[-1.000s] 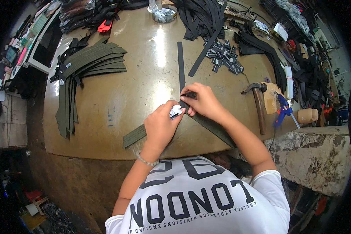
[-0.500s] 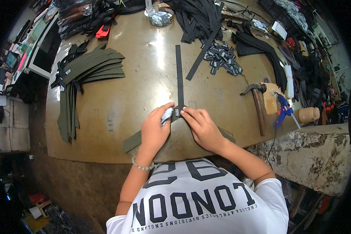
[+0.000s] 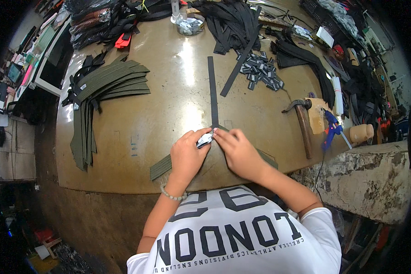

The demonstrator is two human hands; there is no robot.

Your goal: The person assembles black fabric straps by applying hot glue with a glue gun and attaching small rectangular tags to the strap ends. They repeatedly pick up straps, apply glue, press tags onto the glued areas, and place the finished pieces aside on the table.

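On the workbench (image 3: 137,137), both hands (image 3: 187,157) pinch a black strap (image 3: 212,91).

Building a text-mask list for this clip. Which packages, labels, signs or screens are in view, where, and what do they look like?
Small white tag: pinched between left hand and right hand, at the black strap.
Clear plastic bags of dark goods: far left of the table, glossy.
White card: far right, flat, rectangular.
White tags on the olive webbing stack: left, tiny.
Screens or signs: none that I can make out.
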